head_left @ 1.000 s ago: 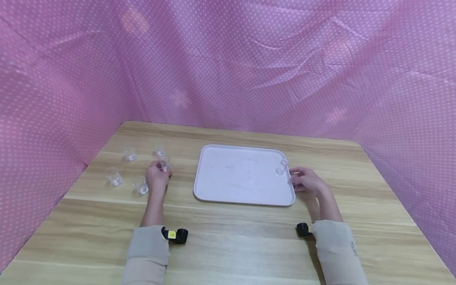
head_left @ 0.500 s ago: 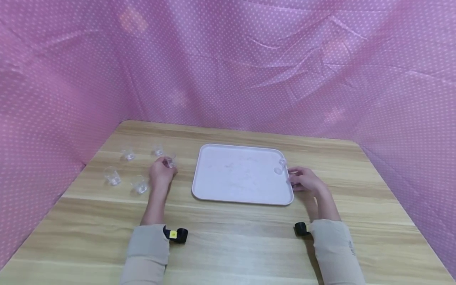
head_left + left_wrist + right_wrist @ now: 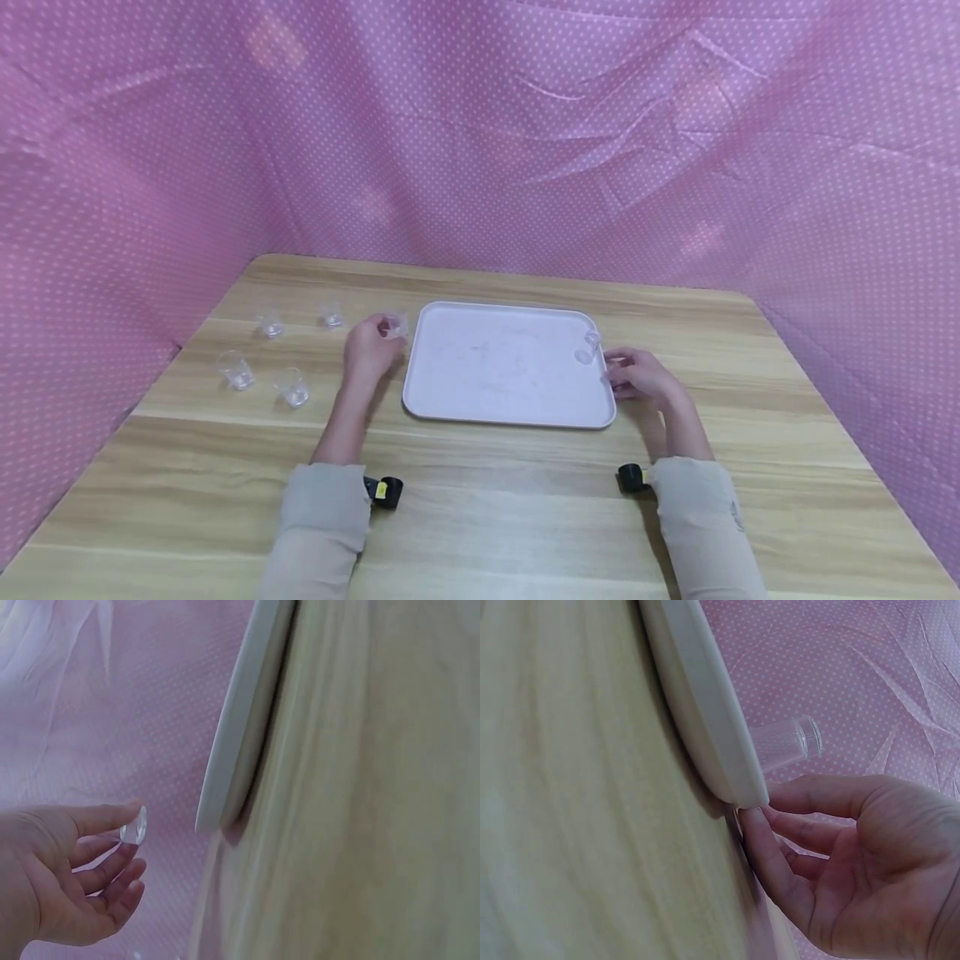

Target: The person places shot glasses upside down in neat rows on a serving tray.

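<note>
My left hand (image 3: 369, 350) pinches a small clear glass (image 3: 397, 325) between thumb and fingers, just left of the white tray. In the left wrist view the thick round end of this glass (image 3: 135, 827) sticks out past the fingertips, apart from the tray edge (image 3: 229, 742). My right hand (image 3: 637, 375) grips the right rim of the tray (image 3: 510, 367), thumb at the edge's underside. Another clear glass (image 3: 592, 343) stands upside down on the tray near that hand; its base faces away from the tray in the right wrist view.
Several clear glasses stand on the wooden table (image 3: 480, 517) at the left: one at the back (image 3: 332, 315), others farther left, such as a glass (image 3: 237, 372) and a nearer glass (image 3: 293, 389). A pink dotted curtain (image 3: 480, 150) surrounds the table's back and sides.
My left hand has carried its glass to the right, from beside the other glasses to near the tray's left edge. The right hand stays at the tray's right rim.
</note>
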